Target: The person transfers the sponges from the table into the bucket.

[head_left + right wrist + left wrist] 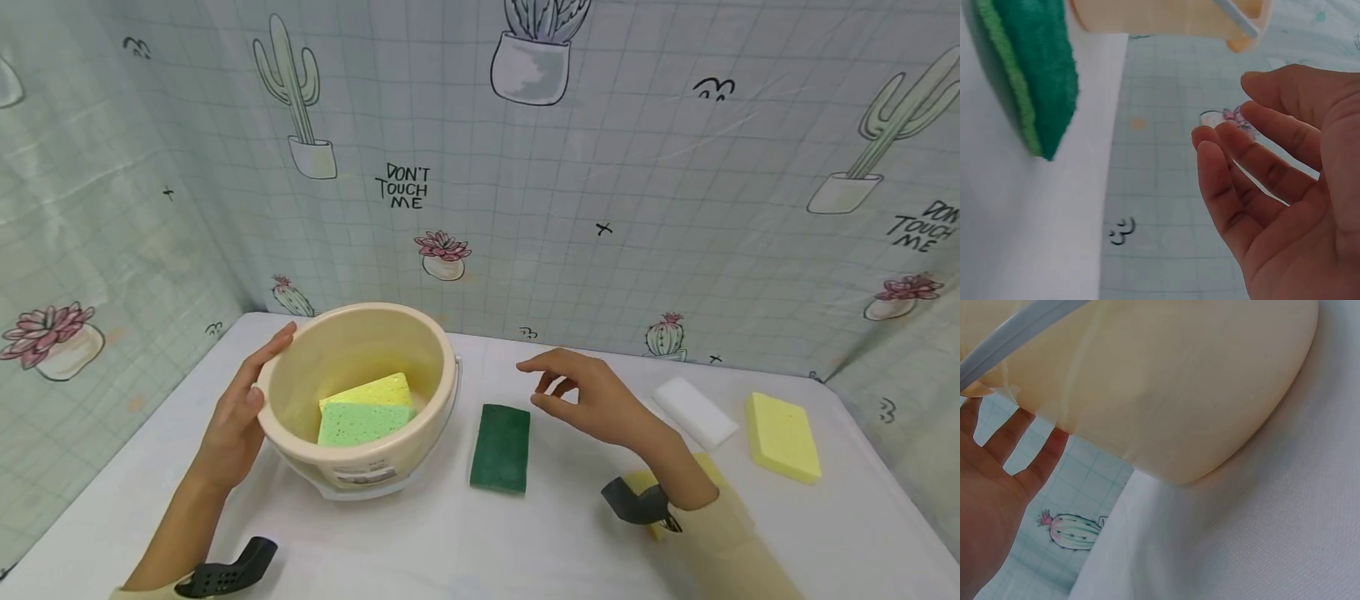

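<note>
A cream bucket (pixel 431 442) with a grey handle (pixel 1019 337) stands on the left half of the white table. Inside it lie a yellow sponge (pixel 375 389) and a light green sponge (pixel 363 423). My left hand (pixel 236 417) rests against the bucket's left side, its fingers extended along the wall just below the rim. To the right of the bucket, a scouring sponge (pixel 501 450) lies with its dark green side up; its lighter green layer shows in the right wrist view. Above and right of that sponge hovers my right hand (pixel 592 396), fingers loosely bent, holding nothing.
Beyond the right forearm lie a white sponge (pixel 696 412) and a yellow sponge (pixel 783 437). Another yellow piece (pixel 708 468) is partly hidden under the right wrist. A cactus-print cloth (pixel 480 183) hangs behind the table (pixel 480 550) and along both sides.
</note>
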`<state>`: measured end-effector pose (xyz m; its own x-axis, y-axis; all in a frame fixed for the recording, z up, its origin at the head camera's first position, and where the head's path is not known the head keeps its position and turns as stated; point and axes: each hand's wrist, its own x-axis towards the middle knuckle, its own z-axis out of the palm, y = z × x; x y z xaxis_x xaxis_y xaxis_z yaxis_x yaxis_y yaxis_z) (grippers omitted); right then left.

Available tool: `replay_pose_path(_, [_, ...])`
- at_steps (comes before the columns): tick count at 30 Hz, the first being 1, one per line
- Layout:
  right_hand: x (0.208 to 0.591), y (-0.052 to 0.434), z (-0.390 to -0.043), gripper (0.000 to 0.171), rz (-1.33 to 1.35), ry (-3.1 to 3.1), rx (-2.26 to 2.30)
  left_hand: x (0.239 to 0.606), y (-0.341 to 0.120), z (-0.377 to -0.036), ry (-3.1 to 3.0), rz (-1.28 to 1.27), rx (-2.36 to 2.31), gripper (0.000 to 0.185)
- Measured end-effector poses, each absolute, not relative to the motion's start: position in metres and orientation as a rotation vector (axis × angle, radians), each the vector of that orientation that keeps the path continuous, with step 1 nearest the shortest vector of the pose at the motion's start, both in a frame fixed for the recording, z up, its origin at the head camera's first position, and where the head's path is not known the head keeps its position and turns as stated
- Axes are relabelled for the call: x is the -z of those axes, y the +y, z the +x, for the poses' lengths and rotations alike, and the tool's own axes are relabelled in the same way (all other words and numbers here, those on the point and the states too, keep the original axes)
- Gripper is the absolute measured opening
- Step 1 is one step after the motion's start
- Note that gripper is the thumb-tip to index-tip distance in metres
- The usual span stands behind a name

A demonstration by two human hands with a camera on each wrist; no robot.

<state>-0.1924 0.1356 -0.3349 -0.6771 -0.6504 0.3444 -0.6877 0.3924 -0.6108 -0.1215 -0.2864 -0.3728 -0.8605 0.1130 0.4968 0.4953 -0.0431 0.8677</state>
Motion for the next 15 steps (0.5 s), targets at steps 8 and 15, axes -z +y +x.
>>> replay_pose_path(8, [0.370,0.140,-0.194,0.046,1.392,-2.649,-1.297,0.376,-0.286,-0.124,-1.933,-0.685,1.994,0.053])
replay_pose_path(15, [0.392,0.138,-0.196,0.061,1.343,-2.783,-1.374,0.374,-0.286,-0.122,-1.948,-0.644,1.991,0.054])
